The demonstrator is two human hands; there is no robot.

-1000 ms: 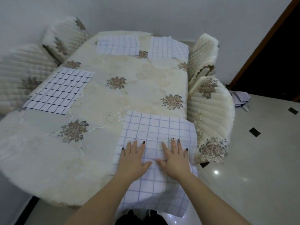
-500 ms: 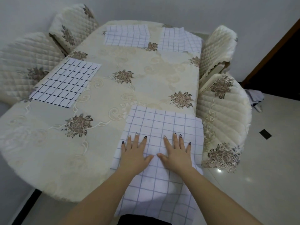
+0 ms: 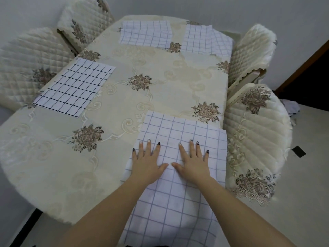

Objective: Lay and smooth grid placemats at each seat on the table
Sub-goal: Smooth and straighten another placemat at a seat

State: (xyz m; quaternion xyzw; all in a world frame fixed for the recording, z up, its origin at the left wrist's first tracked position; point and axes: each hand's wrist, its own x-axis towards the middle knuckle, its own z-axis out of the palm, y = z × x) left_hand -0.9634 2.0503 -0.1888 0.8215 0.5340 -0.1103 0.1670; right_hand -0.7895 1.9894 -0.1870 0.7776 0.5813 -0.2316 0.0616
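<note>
Near placemat (image 3: pixel 179 202): lower edge cut off at the frame bottom; parts covered by both hands. Far-right placemat (image 3: pixel 204 40): right side drops out of sight past the table edge. Left chair (image 3: pixel 26 65): cropped at frame left.

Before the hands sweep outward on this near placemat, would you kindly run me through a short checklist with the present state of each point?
1. Both palms flat on the near placemat: ok; left hand and right hand lie side by side, fingers spread.
2. Mat fully on the table: not ok; its near part hangs over the edge.
3. Right edge clear of the near right chair: cannot tell; they look very close.
4. Cloth free of wrinkles: cannot tell under the hands.
5. Other seats covered: ok; left placemat and two far placemats lie flat.
</note>
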